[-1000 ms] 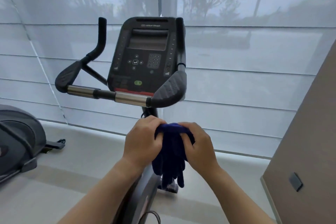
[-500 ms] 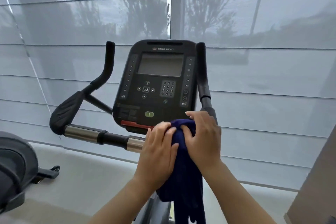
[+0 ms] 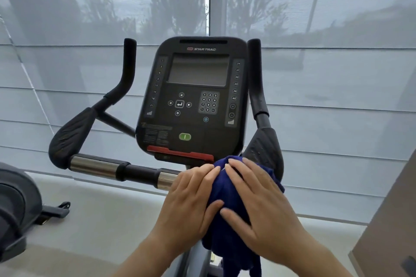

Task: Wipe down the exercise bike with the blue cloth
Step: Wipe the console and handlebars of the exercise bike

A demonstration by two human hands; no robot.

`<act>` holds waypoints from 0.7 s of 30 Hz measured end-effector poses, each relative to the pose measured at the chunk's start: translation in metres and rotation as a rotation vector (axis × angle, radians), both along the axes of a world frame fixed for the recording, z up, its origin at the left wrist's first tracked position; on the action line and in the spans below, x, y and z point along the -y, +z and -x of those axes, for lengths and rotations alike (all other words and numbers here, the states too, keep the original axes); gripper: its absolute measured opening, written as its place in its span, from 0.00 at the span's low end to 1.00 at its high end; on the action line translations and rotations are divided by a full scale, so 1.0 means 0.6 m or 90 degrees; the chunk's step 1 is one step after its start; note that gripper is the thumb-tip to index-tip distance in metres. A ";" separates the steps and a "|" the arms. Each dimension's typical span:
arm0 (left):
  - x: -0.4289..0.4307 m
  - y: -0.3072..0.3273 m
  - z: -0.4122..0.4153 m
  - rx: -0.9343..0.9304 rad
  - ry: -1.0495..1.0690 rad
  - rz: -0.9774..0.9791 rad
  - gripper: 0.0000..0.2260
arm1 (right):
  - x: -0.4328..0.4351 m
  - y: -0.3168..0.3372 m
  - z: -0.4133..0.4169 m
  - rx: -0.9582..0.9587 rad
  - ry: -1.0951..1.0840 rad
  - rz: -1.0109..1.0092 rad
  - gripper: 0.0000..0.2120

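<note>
Cloth (image 3: 221,189) of dark blue terry lies bunched over the chrome-and-black handlebar (image 3: 135,172), just below the black exercise bike's console (image 3: 193,101). Left hand (image 3: 189,200) and right hand (image 3: 263,204) press it, fingers nearly straight.

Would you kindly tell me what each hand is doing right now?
Left hand: open, pressing the blue cloth.
Right hand: open, pressing the same cloth.

Just two bare arms here, really: left hand (image 3: 191,200) and right hand (image 3: 263,204) with short-trimmed nails on the fingers (image 3: 243,171) (plain, natural look), and bare forearms (image 3: 144,258) showing at the 6 o'clock edge.
</note>
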State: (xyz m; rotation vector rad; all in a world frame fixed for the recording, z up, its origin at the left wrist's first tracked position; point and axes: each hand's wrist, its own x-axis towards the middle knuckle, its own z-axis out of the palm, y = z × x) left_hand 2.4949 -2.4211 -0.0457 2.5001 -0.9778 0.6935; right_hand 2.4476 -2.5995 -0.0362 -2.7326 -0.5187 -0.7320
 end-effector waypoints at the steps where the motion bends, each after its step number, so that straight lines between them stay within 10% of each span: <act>1: -0.007 -0.004 0.004 0.008 0.002 -0.019 0.23 | -0.003 -0.004 0.003 -0.013 -0.004 0.029 0.33; 11: -0.005 0.027 -0.011 -0.034 -0.020 -0.019 0.24 | -0.014 0.026 -0.036 -0.047 0.058 0.046 0.29; 21: 0.012 0.030 0.042 -0.041 0.025 0.095 0.14 | 0.006 0.035 -0.012 -0.017 0.158 -0.212 0.19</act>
